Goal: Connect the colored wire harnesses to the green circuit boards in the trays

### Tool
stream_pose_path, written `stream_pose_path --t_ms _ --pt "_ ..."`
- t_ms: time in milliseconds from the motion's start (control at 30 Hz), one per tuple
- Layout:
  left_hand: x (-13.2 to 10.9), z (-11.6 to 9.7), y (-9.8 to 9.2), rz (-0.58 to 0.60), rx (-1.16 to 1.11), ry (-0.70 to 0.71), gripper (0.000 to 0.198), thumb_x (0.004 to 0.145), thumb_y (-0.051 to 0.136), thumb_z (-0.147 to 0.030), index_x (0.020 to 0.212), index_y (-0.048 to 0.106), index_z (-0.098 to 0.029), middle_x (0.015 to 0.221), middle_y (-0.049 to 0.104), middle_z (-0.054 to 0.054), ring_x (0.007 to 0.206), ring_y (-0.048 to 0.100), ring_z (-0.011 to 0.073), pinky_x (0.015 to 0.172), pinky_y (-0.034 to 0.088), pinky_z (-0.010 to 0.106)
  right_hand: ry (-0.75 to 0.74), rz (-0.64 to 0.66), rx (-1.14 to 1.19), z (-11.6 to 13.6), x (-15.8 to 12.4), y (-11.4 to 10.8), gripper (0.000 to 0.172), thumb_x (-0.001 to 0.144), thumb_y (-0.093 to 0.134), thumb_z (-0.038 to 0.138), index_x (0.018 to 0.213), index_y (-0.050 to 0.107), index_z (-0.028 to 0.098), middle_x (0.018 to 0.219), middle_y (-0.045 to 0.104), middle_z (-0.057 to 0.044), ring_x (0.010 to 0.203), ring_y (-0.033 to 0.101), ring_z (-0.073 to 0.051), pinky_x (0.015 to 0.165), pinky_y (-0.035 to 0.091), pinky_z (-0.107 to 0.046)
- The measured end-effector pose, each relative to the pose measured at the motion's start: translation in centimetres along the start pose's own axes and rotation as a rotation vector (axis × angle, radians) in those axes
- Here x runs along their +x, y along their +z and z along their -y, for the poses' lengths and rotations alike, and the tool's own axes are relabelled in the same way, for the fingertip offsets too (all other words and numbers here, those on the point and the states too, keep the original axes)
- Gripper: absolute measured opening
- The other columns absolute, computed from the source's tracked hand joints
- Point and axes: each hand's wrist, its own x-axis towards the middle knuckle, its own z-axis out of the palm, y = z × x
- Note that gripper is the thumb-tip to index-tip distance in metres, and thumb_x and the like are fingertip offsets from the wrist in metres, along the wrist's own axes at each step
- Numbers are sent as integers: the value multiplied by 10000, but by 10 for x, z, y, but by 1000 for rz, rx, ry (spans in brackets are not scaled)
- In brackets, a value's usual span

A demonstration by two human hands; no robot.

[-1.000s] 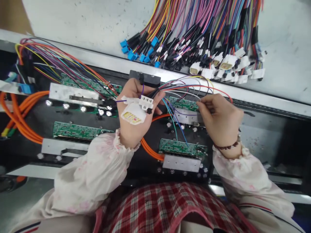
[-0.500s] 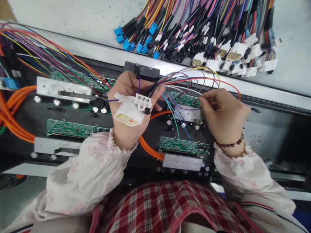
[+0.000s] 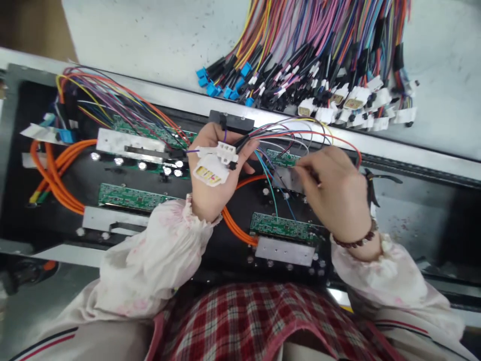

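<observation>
My left hand (image 3: 214,175) is closed around a bundled wiring harness (image 3: 244,139), its thumb pressed on the black-wrapped part. A white connector (image 3: 226,152) and a larger white plug with yellow inside (image 3: 211,171) hang over the palm. Loose coloured wires (image 3: 319,133) fan out from the bundle to the right. Over the upper right circuit board (image 3: 280,158), my right hand (image 3: 330,185) pinches a thin wire between thumb and forefinger; its colour is hard to make out. Blue and green wires run down to the lower right circuit board (image 3: 283,226).
Many harnesses (image 3: 300,80) with blue and white connectors lie along the back ledge. Orange cables (image 3: 62,175) curve at the left beside metal plates (image 3: 130,144). A black-handled tool (image 3: 374,188) lies behind my right wrist. A black block (image 3: 231,121) sits on the case's far side.
The view has shifted, showing more of the case's left end. My right hand has moved down and left, closer to the upper right board. My left hand still holds the harness.
</observation>
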Motion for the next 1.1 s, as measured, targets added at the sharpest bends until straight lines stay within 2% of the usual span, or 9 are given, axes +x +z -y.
stream_pose_path --t_ms 100,233,300,467,600,733,867,1100 --pt "0 -2 2 -17 -22 -19 329 750 863 -365 712 566 -228 700 705 -10 472 622 147 382 535 295 -13 -42 1 -1 3 1 94 928 549 195 901 636 170 875 638 -74 823 601 -203 721 464 -334" --pt "0 -3 3 -36 -37 -31 375 722 882 -356 706 536 -211 697 710 -11 439 608 127 378 535 266 -61 102 25 -1 5 5 108 918 566 198 902 661 149 910 613 -100 876 608 -226 750 479 -344" --pt "0 -2 2 -18 -45 -40 387 726 877 -369 710 523 -212 680 705 -10 432 609 131 366 523 262 -45 70 33 -3 4 6 118 922 552 194 878 656 163 888 615 -87 854 614 -213 729 479 -333" --pt "0 0 1 -5 -57 -33 384 720 878 -393 711 528 -236 690 704 -9 482 641 159 376 543 283 23 -117 89 0 9 4 64 924 574 208 934 632 184 869 686 -34 779 652 -159 697 489 -292" --pt "0 -2 2 -24 -12 -7 398 695 896 -409 702 538 -234 672 693 -15 431 601 146 356 523 291 55 -59 198 4 23 18 60 896 586 164 910 636 195 834 706 -15 758 674 -145 693 506 -285" --pt "1 -6 2 -4 69 10 378 705 890 -411 679 564 -223 670 678 -38 419 576 116 364 523 272 75 -51 206 0 30 32 43 869 629 177 885 654 208 805 715 -6 736 680 -152 685 512 -289" --pt "1 -6 1 -10 50 10 302 748 867 -377 727 609 -223 683 680 -40 421 582 108 377 519 269 49 -51 223 -3 30 33 51 867 633 169 884 668 202 789 715 -6 718 686 -154 672 510 -286" --pt "0 -4 2 -13 -38 -26 273 765 850 -362 714 617 -229 730 705 -5 518 652 162 392 554 299 29 -85 195 -1 28 31 39 867 631 166 862 665 184 761 709 -17 696 680 -151 622 482 -267"
